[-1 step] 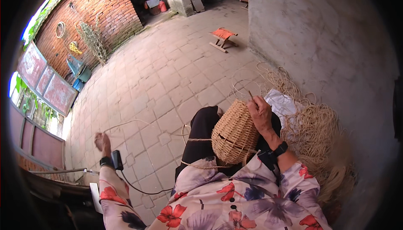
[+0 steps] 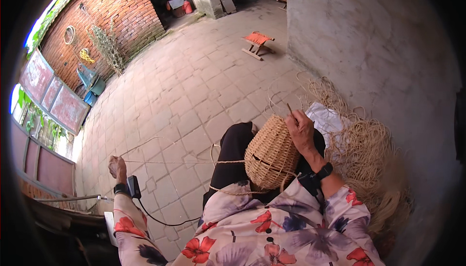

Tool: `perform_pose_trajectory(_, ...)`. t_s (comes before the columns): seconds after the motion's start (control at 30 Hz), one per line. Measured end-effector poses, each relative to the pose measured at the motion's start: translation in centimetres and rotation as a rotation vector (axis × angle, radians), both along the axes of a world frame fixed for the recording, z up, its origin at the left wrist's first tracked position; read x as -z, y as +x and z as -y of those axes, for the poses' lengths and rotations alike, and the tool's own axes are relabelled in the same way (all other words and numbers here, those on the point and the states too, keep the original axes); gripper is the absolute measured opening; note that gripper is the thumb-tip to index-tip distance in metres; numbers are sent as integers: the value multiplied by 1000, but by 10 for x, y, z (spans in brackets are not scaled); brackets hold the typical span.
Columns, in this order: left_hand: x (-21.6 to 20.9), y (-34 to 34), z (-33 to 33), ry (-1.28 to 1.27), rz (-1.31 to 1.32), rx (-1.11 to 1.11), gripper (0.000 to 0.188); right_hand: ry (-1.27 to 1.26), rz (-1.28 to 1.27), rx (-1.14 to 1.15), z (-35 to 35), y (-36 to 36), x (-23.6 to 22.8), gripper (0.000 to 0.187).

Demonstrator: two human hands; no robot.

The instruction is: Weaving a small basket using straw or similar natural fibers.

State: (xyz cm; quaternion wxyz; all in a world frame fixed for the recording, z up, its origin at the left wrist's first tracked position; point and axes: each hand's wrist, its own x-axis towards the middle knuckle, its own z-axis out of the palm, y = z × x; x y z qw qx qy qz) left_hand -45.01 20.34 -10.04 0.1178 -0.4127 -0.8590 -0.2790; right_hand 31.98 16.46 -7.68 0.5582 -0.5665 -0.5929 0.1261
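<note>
A woven straw-coloured basket [image 2: 273, 145] lies across my lap, with a dark slit-like gap in its weave. My right hand [image 2: 303, 132] rests against the basket's upper right side, its fingers pinching a thin brown stick [image 2: 290, 108]. Out to the left, my left hand [image 2: 117, 168] is closed on a pale twisted cord [image 2: 182, 162], which runs almost straight to the basket's left side. Another rope strand [image 2: 228, 192] loops from the basket over my left thigh. Whatever sits inside the basket is hidden.
A large heap of loose straw cord [image 2: 366, 152] lies to my right by the grey wall [image 2: 369, 38], beside a white sheet [image 2: 324, 118]. A folding stool with an orange seat [image 2: 258, 38] stands ahead on the paving. A black cable [image 2: 165, 223] runs from my left wrist.
My left hand has shifted slightly down and left. The cord between it and the basket, blurred before, now shows as a straight, taut line. My right hand and the basket stay put.
</note>
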Motion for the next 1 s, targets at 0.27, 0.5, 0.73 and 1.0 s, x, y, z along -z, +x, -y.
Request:
perform_pose_trajectory(0.27,-54,452,43,-503,965,1090,49,36,223,94,0,-1,-14,18)
perform_pose_trajectory(0.5,-35,467,30,-588,723,1290,25,116,311,52,0,2,-10,12)
perform_pose_trajectory(0.73,19,343,-15,-512,618,1018,34,30,291,48,3,1,-16,11)
perform_pose_trajectory(1.0,54,345,2,-432,694,678,42,35,232,10,0,-3,-18,11)
